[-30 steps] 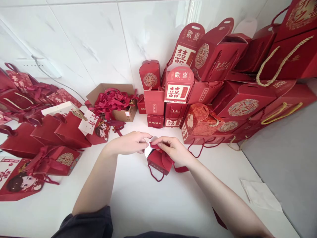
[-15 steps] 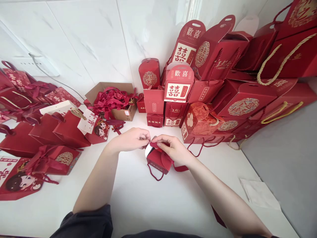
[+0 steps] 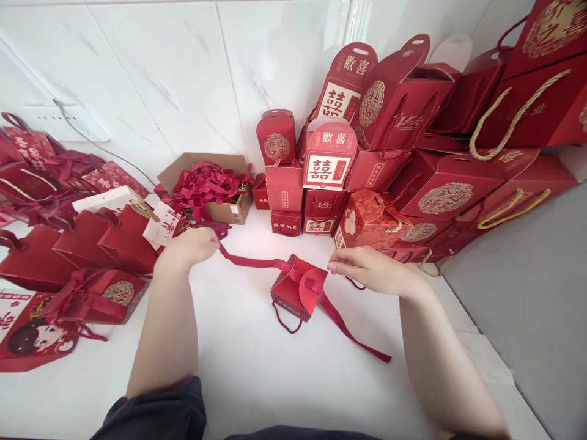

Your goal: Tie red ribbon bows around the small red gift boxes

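A small red gift box [image 3: 290,289] stands on the white table with its rounded flaps folded over at the top. A dark red ribbon [image 3: 247,261] runs through the top of the box. One end stretches left into my left hand [image 3: 192,245], whose fingers are closed on it. The ribbon's other end lies loose on the table, toward the lower right. My right hand [image 3: 367,269] hovers just right of the box, fingers stretched out and holding nothing. A thin cord handle [image 3: 288,327] hangs from the front of the box.
A cardboard box [image 3: 229,212] full of red ribbons stands by the wall. Red gift boxes [image 3: 452,195] are stacked at the right. More red boxes [image 3: 85,244] and a ribbon-tied box [image 3: 114,296] sit at the left. Cord handles stick out from the right stack.
My left hand has moved left, drawing the ribbon out through the box top. My right hand has let go and moved right. The white flap edge no longer shows.
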{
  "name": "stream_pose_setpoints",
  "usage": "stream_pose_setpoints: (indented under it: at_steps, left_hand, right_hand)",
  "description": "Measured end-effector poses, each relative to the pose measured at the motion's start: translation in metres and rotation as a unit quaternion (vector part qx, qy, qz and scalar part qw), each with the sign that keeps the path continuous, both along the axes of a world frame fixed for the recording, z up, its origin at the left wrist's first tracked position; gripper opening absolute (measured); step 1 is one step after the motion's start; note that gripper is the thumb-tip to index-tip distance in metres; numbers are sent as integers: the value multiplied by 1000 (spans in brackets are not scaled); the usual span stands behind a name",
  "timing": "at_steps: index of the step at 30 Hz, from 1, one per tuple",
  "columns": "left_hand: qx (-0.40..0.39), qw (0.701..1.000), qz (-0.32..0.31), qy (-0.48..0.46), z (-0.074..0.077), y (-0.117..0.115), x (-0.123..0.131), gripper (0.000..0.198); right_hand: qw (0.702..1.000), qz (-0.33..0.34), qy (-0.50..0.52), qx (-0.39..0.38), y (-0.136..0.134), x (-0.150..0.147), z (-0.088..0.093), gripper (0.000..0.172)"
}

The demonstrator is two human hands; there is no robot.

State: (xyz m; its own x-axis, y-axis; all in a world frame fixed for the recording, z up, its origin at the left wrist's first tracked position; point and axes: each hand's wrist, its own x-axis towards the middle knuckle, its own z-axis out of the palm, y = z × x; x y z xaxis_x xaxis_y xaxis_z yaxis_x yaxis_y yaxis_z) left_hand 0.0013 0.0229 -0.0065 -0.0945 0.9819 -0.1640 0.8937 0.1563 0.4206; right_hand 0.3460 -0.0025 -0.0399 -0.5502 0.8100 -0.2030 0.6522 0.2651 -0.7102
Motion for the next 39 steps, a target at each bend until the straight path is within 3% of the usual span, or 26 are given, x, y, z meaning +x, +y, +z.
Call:
stream_pose_setpoints:
  at_steps: [3,6,8,12,16,20,25,28,35,39]
  left_hand:
    - [-45,993,-100,-37,-9,1,22,44]
    - [-125,948,-280,-85,-21,2,49,50]
    - [-161,927,-327,-88,-30,2,61,51]
    - [-202,920,-322,-91,-38,3,67,49]
    - [-220,909,-331,-123,-27,3,57,42]
    - [-256,893,-336,-151,-19,4,49,37]
    - [-260,868,-386,-171,-27,11,46,26]
    - [-271,859,-387,-198,-30,15,41,24]
    - [-313,865,-344,-187,-27,21,18,24]
    - [-290,866,-354,-201,-20,20,3,22]
  right_hand:
    - [997,44,-47,-32,2,-2,-8,46]
    - [994,67,-72,-53,3,-7,-16,51]
    - [992,72,-68,-71,6,-11,-22,51]
    - [982,113,-28,-149,16,-12,-32,47]
    - [957,158,89,-227,24,-10,-37,38]
    - [949,138,147,-244,20,-13,-37,34]
    - [921,150,234,-273,18,-26,-45,33]
    - [910,145,289,-259,19,-26,-45,25]
    - [942,107,262,-180,22,-3,-28,20]
    - [936,45,318,-145,20,9,-21,19]
